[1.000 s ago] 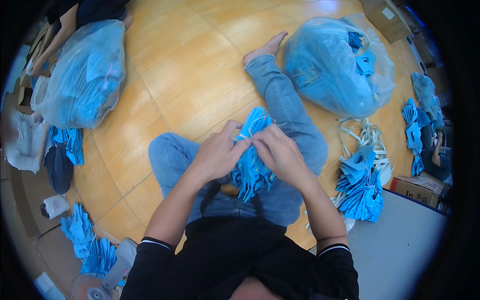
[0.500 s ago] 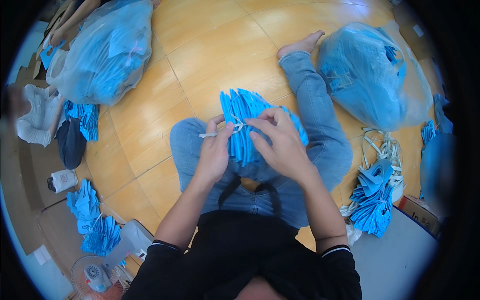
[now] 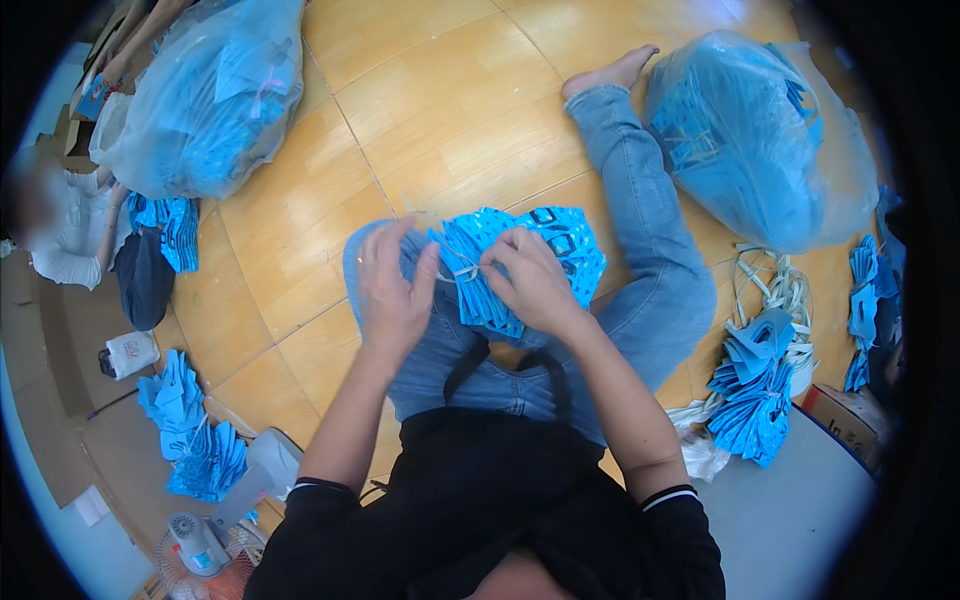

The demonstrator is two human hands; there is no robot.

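A fanned bundle of blue printed sheets (image 3: 578, 240) rests over my lap between my bent legs. Round its narrow middle runs a thin white tie strip (image 3: 463, 273). My right hand (image 3: 532, 283) lies against the bundle, thumb and forefinger pinched at the strip. Just left of the bundle, my left hand (image 3: 392, 290) is raised over my knee with its fingers apart, slightly blurred, and nothing visible in it.
Large clear bags of blue pieces stand at far left (image 3: 225, 110) and far right (image 3: 740, 150). Tied blue bundles lie at right (image 3: 755, 405) and left (image 3: 200, 450), near loose pale strips (image 3: 790, 300). A fan (image 3: 200, 550) stands at lower left. Another person (image 3: 75, 230) sits at left.
My left hand has let go of the strip and drawn left. The bundle has turned and fanned out, showing its printed face. My right hand has shifted slightly left and down.
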